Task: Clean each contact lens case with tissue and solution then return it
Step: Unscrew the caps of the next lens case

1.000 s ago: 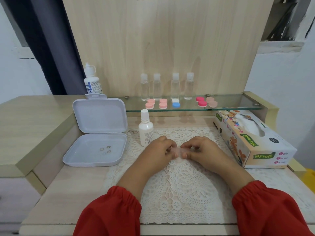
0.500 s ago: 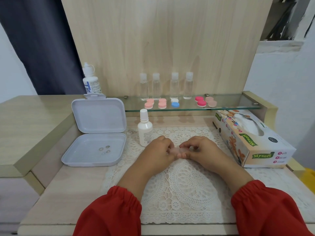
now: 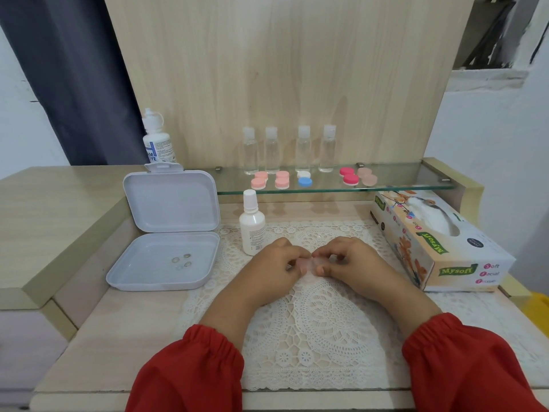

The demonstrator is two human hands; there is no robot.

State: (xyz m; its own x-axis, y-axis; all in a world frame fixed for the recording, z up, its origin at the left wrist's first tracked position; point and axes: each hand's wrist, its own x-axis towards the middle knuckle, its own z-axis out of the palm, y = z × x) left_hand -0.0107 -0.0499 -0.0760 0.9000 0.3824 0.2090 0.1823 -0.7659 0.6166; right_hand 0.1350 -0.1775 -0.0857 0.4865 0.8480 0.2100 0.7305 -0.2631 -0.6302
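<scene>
Here, low in the frame's middle, our left hand (image 3: 274,267) and right hand (image 3: 346,261) meet over the lace mat (image 3: 312,331), fingertips pinching a small pale case (image 3: 309,264) between them, probably so each side can be twisted or steadied. Just beyond stands the white bottle (image 3: 252,224); the open box (image 3: 166,233) lies left, the tissue box (image 3: 430,242) right, leaving free mat ahead. Farther up, more cases (image 3: 304,182) wait along the glass shelf (image 3: 401,179) edge.

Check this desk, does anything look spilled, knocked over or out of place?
Nothing stands out. The bottles on the glass shelf stand upright, the lens cases sit in pairs, and both hands, left hand and right hand, pinch a small clear piece over the lace mat.
</scene>
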